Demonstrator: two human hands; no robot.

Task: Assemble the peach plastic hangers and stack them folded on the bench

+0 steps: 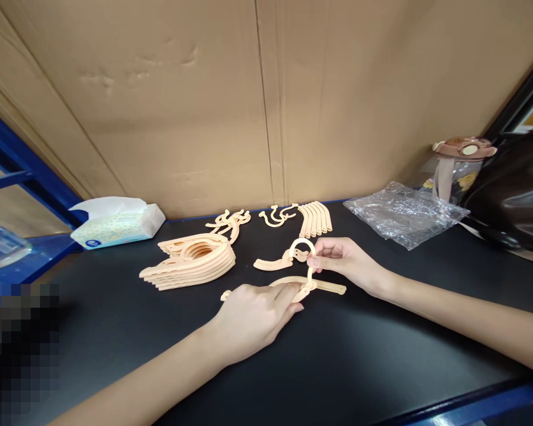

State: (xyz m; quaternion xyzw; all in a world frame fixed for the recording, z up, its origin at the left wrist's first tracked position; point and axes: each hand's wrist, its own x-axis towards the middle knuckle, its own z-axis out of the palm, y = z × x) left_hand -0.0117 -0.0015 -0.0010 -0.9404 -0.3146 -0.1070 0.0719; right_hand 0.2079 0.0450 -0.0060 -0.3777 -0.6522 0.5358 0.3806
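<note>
Partly joined pieces of a cream-coloured hanger point(333, 287), low over the middle of a black tabletop point(346, 361). The hook point(302, 241) is a smooth, slender, open curve with a matte surface; it stands upright, its stem meeting the hanger at a rounded joint. A slim, gently bowed arm extends to the right of this joint, ending bluntly; much of the rest lies hidden beneath the fingers. The right hand point(337, 260) pinches the hook's side between thumb and fingertips, the remaining fingers curled. The left hand point(257, 313) is nearly closed, palm downward, gripping the hanger at the joint. Just behind lies a loose curved piece point(272, 264) of like colour. To the left, a neat stack of matching arms point(204, 273) shows layered, rounded edges.
</note>
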